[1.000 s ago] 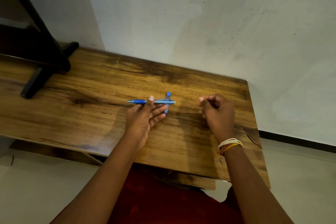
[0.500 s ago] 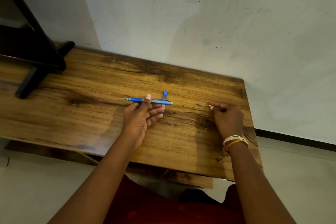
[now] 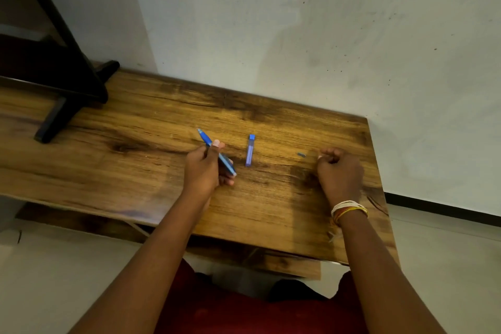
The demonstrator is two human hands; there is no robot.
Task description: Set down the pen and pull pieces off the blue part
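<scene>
My left hand [image 3: 204, 168] grips a blue mechanical pencil [image 3: 217, 152] that slants across it, tip pointing up and to the left. Just right of that hand, a slim blue lead case [image 3: 249, 150] lies lengthwise on the wooden table [image 3: 135, 171]. Farther right a tiny blue piece [image 3: 301, 154] sits on the wood. My right hand [image 3: 339, 171] rests on the table beside that piece. Its fingers are curled tight, and I see nothing between them. Several thread bands circle its wrist.
A black stand [image 3: 70, 89] with a crossbar foot occupies the table's far left. A pale, marked wall [image 3: 298, 35] rises right behind the table. The table's right edge lies close to my right hand. A lower shelf shows beneath the front edge.
My left hand has turned the pencil from level to a slant and drawn off the lead case, which now lies uncovered. My right hand moved right, leaving the tiny blue piece on the wood.
</scene>
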